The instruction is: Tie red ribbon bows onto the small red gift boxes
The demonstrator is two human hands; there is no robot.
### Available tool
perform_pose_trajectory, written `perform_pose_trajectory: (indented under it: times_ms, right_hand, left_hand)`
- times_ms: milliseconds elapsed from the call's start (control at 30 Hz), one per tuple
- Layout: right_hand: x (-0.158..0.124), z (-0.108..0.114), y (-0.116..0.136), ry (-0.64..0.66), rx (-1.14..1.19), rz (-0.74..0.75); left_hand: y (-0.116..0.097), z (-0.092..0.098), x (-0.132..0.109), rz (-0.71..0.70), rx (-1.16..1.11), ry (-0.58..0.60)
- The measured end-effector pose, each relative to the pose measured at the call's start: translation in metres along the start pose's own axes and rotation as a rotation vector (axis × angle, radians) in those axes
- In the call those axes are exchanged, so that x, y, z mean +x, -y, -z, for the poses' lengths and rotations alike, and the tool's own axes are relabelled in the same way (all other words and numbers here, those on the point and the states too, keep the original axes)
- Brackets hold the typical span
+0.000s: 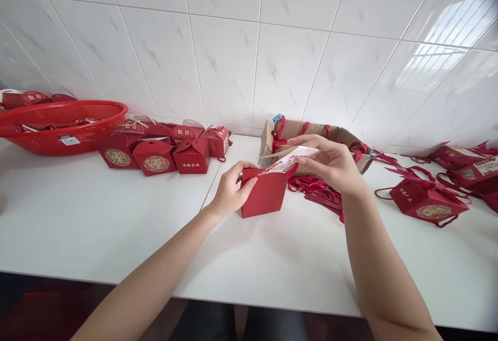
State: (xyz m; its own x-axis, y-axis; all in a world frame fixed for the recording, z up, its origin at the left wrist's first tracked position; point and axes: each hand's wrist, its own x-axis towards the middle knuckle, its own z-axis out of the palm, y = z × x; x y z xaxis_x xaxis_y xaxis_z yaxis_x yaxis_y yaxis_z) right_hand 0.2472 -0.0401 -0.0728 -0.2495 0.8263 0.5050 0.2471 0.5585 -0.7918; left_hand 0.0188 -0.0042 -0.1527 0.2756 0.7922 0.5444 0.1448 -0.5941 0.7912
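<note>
My left hand [236, 188] is closed on the left edge of a small red gift box [263, 195], thumb on its plain near face. The box stands slightly tilted on the white table. At its top, my right hand [329, 160] pinches a white piece with red print [290, 160], thumb below and fingers above. Whether this piece is a flap of the box or a separate card, I cannot tell. Red ribbons with tags [321, 194] lie just right of the box. Behind my right hand is a cardboard tray [334, 132] hung with red ribbons.
Several closed red gift boxes [157, 159] stand to the left, beside a red plastic basket [73, 144] with small items. To the right sits a ribbon-tied red box [428, 201], more boxes [474, 172] behind it. A tiled wall [221, 60] bounds the white table [136, 232].
</note>
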Motion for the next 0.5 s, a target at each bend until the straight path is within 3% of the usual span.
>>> perform_pose_trajectory:
  times_ms: [333, 500]
  right_hand:
    - [0.006, -0.019, -0.010, 0.084, -0.201, 0.017]
    - [0.007, -0.017, -0.014, 0.095, -0.296, -0.016]
  left_hand:
    - [0.005, -0.007, -0.003, 0.041, -0.126, -0.089]
    - [0.010, -0.005, -0.007, 0.073, -0.133, -0.047]
